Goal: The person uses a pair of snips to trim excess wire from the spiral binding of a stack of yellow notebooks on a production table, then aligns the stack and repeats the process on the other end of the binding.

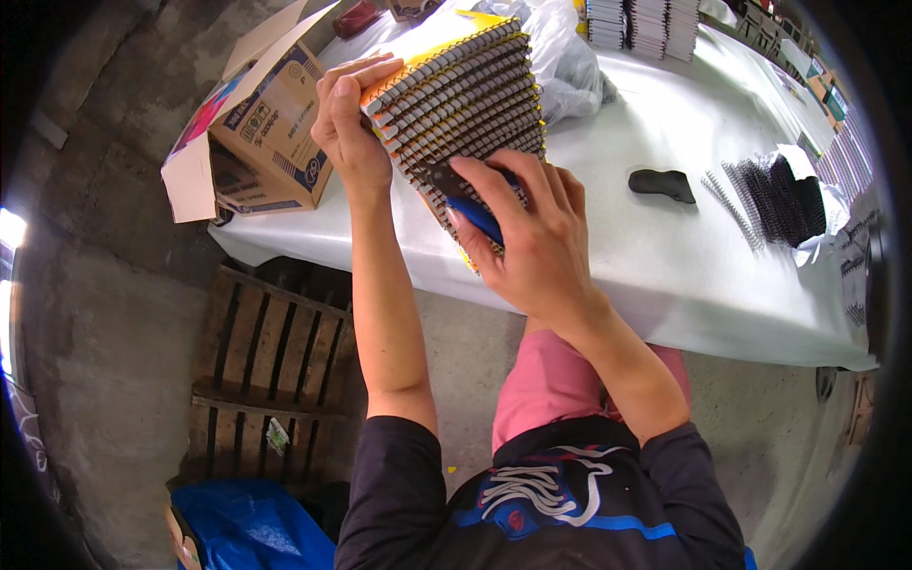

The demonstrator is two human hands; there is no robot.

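A thick stack of spiral-bound notebooks (456,90) is tilted up at the table's near edge, its rows of dark coils facing me. My left hand (351,119) grips the stack's upper left corner, thumb on the near side. Closed around a small blue-and-black object (475,217), my right hand (537,228) presses it against the lower part of the coil spines. The fingers cover much of that object, so its exact kind cannot be made out.
A white-covered table (646,256) bears an open cardboard box (271,133), a clear plastic bag (565,62), more bound notebooks (641,27), a flat black piece (662,185) and loose black coils (779,201). Below left are a wooden pallet (271,342) and a blue bag (249,522).
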